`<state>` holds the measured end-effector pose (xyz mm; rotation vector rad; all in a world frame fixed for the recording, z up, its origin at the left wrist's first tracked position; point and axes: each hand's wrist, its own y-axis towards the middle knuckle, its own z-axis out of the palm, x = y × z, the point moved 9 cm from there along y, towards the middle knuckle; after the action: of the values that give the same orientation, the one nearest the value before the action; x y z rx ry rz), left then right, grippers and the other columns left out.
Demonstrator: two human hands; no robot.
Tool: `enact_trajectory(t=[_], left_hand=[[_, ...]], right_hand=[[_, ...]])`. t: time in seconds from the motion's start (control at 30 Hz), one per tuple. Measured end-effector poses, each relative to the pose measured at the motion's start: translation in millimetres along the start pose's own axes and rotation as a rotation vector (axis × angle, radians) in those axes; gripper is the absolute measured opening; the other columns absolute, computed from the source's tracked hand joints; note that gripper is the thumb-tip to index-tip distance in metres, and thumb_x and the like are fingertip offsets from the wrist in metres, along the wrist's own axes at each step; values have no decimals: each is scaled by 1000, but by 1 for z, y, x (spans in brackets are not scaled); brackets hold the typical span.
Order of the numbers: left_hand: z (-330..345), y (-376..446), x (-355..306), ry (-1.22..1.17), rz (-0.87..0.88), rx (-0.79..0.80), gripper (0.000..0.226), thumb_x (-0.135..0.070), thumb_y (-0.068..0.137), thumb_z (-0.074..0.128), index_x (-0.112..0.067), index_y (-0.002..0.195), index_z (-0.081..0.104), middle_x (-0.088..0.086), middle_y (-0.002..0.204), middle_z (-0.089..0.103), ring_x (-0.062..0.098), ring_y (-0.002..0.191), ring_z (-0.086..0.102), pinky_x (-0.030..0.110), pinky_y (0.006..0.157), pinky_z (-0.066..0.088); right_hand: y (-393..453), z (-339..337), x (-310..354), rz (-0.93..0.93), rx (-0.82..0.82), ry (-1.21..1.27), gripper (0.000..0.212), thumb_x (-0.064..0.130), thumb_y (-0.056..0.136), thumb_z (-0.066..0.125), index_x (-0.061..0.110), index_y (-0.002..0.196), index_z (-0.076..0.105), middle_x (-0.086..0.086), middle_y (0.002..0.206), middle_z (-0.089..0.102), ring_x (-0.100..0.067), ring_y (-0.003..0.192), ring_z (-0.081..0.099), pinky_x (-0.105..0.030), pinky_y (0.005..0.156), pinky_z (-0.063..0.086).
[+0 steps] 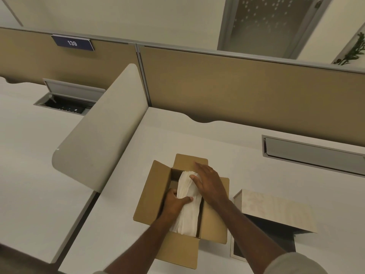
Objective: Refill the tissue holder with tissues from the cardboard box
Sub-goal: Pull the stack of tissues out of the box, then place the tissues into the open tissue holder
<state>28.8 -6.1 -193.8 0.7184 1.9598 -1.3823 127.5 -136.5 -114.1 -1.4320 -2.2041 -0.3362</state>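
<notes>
An open cardboard box (152, 196) sits on the white desk with its flaps spread. Inside it lies a stack of white tissues (187, 210). My left hand (174, 202) grips the stack's left side, thumb across the top. My right hand (209, 179) lies over the stack's far right side, fingers spread and curled onto it. Right of the box stands the tissue holder (276, 209), a pale box with its lid raised and a dark interior showing.
A rounded beige divider panel (102, 127) rises to the left of the box. Tan partition walls (237, 86) run along the back. A grey cable tray (312, 153) is set into the desk at the far right.
</notes>
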Motion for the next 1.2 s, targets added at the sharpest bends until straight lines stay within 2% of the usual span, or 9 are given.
enact_trajectory(t=[0.17, 0.27, 0.33, 0.5, 0.63, 0.8, 0.93, 1.07, 1.2], left_hand=[[-11, -21, -22, -39, 168, -38, 63, -28, 72, 86, -20, 118, 45, 3, 114, 59, 17, 99, 62, 26, 76, 54], [-25, -43, -41, -78, 260, -86, 73, -50, 62, 81, -26, 121, 44, 1, 118, 61, 19, 102, 64, 43, 91, 57], [-32, -58, -55, -101, 332, -112, 80, -58, 57, 78, -27, 123, 45, -2, 116, 62, 19, 102, 65, 39, 88, 58], [-36, -101, -99, -16, 559, -132, 68, -58, 60, 77, -41, 117, 44, -14, 110, 60, 6, 99, 63, 15, 72, 55], [-26, -131, -126, 53, 663, -111, 63, -63, 62, 76, -52, 113, 41, -21, 108, 59, -1, 97, 63, 13, 69, 56], [-2, -157, -142, 78, 690, -90, 69, -53, 70, 79, -33, 125, 44, -11, 111, 59, 12, 98, 65, 28, 83, 60], [27, -178, -154, 81, 741, -35, 65, -44, 71, 80, -29, 123, 45, -6, 112, 60, 13, 98, 65, 27, 84, 60], [66, -195, -159, 118, 792, 39, 64, -40, 72, 81, -32, 123, 43, -12, 112, 58, 9, 100, 64, 25, 85, 60], [108, -211, -159, 215, 841, 130, 77, -45, 72, 80, -34, 134, 36, -16, 122, 52, 7, 109, 57, 20, 88, 56]], right_hand=[[-2, -42, 24, -70, -48, 176, 59, 53, 99, 38, 31, 152, 27, 6, 157, 34, -14, 143, 29, -27, 113, 15], [-6, -71, 37, -114, 18, 344, 63, 59, 94, 43, 40, 151, 24, 14, 156, 34, -9, 141, 31, -40, 117, 27], [-11, -95, 49, -151, 77, 406, 70, 62, 88, 51, 45, 150, 22, 19, 153, 36, -6, 139, 32, -39, 113, 30], [-36, -147, 93, -376, 262, 143, 107, 69, 70, 70, 50, 150, 2, 17, 162, 14, -9, 147, 14, -40, 119, 18], [-60, -173, 104, -434, 371, -4, 121, 67, 64, 76, 48, 150, -7, 9, 160, 22, -15, 140, 26, -39, 114, 25], [-96, -210, 98, -471, 328, -80, 124, 69, 62, 77, 47, 150, -7, 7, 157, 28, -16, 134, 34, -40, 113, 32], [-129, -227, 81, -479, 252, -145, 124, 60, 66, 80, 47, 150, -10, 4, 149, 37, -15, 126, 41, -29, 105, 34], [-153, -251, 58, -451, 26, -123, 108, 41, 76, 80, 47, 150, 1, 2, 135, 54, -18, 112, 54, -39, 96, 50], [-177, -271, 22, -373, -62, 27, 95, 30, 79, 80, 49, 147, 17, 15, 123, 53, -11, 106, 55, -37, 88, 54]])
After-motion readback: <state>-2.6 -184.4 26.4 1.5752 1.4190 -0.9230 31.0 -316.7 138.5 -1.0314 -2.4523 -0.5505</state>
